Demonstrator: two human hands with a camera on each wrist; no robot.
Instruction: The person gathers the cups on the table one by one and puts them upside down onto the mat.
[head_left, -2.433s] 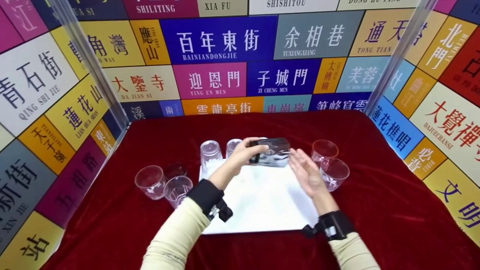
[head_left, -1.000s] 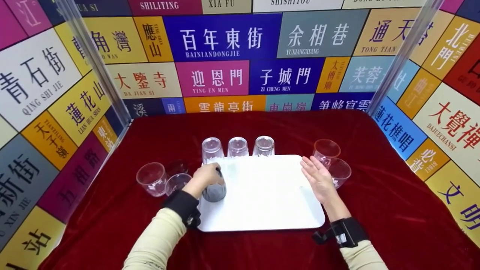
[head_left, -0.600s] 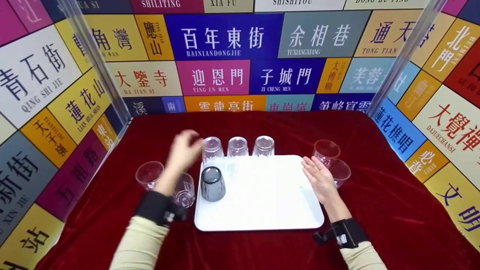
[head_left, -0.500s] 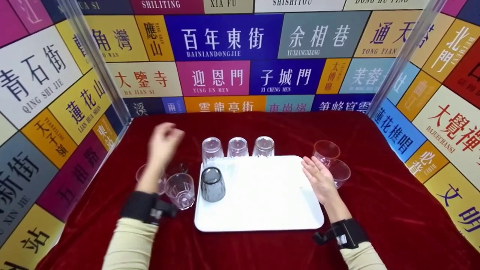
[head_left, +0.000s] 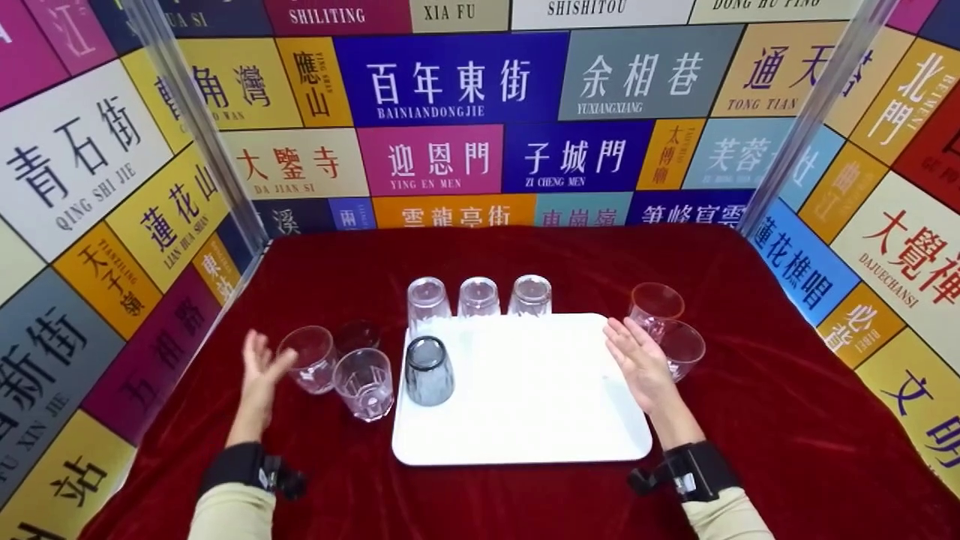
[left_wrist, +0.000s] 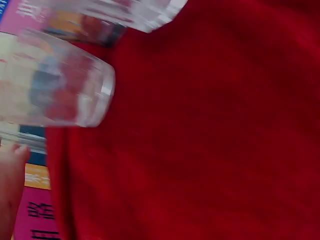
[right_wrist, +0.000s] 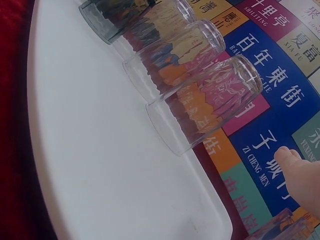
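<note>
**Glasses Around a White Tray on Red Velvet**

Colourful sign panels with Chinese street names wall in a tabletop (head_left: pixel 750 420) draped in red velvet. Near its left edge the left hand (head_left: pixel 259 375) hovers with the fingers spread and loosely straight, holding nothing. Its fingertips are just beside an upright clear glass (head_left: pixel 309 358), though whether they touch it cannot be told. That glass stands in a small cluster with a dark glass (head_left: pixel 355 335) behind it and a second clear glass (head_left: pixel 364 383) nearer the front edge, which stands just beside the tray's left rim.

At the middle of the tabletop lies a white tray (head_left: pixel 525 405). A smoky grey glass (head_left: pixel 428 370) stands upside down at its left edge. Along the tray's far edge three clear glasses (head_left: pixel 479 297) stand upside down in a row.

At the tray's right edge the right hand (head_left: pixel 637 364) rests with palm turned inward and fingers straight and relaxed, gripping nothing. Just beyond it, on the velvet, two pinkish glasses (head_left: pixel 655 303) stand upright close together, the nearer one partly hidden by the fingers.
</note>
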